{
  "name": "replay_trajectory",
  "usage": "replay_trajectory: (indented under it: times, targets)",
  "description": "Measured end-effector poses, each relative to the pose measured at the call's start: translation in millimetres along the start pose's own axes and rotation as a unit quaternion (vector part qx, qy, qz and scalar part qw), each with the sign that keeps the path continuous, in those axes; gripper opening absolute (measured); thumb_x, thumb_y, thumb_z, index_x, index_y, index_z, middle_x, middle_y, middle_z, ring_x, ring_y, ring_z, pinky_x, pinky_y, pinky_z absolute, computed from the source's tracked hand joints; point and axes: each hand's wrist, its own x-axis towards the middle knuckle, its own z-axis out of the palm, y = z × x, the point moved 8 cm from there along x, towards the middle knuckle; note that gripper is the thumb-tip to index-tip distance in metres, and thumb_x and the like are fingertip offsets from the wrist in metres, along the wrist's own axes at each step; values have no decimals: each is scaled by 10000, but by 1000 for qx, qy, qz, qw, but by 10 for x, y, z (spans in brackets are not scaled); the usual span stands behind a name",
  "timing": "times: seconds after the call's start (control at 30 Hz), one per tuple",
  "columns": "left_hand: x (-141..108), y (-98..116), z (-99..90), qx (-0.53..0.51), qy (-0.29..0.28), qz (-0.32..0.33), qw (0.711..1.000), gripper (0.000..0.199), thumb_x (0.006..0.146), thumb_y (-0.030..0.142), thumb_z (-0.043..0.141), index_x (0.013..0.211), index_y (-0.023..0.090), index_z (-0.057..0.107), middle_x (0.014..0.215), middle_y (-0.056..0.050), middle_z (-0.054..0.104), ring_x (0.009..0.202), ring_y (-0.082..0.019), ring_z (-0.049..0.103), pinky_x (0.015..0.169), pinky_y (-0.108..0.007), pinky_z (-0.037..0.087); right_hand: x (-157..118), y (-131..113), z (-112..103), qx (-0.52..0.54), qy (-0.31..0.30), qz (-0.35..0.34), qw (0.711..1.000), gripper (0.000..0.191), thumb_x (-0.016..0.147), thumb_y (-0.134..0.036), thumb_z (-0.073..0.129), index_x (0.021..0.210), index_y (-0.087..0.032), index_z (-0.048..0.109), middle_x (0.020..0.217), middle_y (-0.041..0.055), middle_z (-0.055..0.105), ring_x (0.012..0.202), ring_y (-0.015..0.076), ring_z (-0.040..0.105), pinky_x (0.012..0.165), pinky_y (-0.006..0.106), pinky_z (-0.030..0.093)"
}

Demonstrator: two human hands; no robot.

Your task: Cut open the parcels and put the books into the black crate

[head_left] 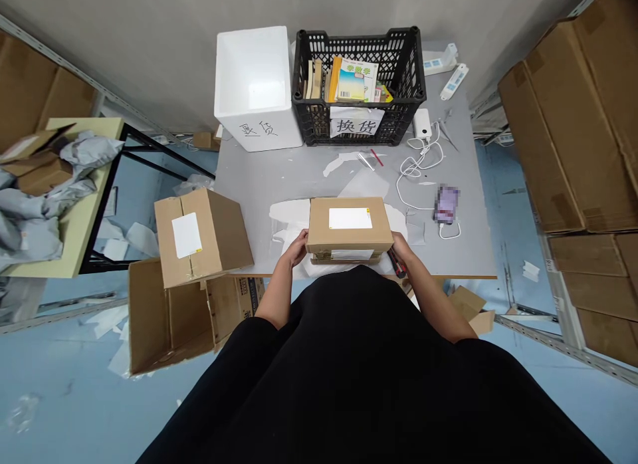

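Note:
A brown cardboard box (pixel 321 235) with a white label on its top face is held between my two hands at the table's front edge. My left hand (pixel 298 247) grips its left end, the fingers partly hidden by the box. On the opposite end my right hand (pixel 400 245) is closed around the box's side. Directly under it shows part of another labelled cardboard box (pixel 351 255); whether the two touch, I cannot tell. A dark object with red parts (pixel 397 264) is just below my right hand; whether that hand holds it is unclear.
A white foam bin (pixel 256 121) and a black crate (pixel 359 128) with books stand at the back. A phone (pixel 446 205) on a cable lies right. Another labelled carton (pixel 226 231) stands left, above an open carton (pixel 164 318). Stacked cartons (pixel 573 131) rise at far right.

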Motion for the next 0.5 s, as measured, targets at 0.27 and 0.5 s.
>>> replay_trajectory:
  times: [0.27,0.5]
  targets:
    - [67,412,61,80,19,39,996,342,729,279,677,1053,216,589,942,4,698,898,-150,640,897,-299,465,35,-314,-100,-26,71,15,997,68,663,-263,567,683,-205,537,538,-33,546,531,107,466,517,226,428]
    - [93,427,109,180,20,-28,983,488,795,434,644,1254,280,588,1122,-65,722,975,-214,674,941,-369,471,252,-372,-122,-94,41,81,991,88,739,-250,605,791,-179,609,582,22,624,513,139,557,505,253,499]
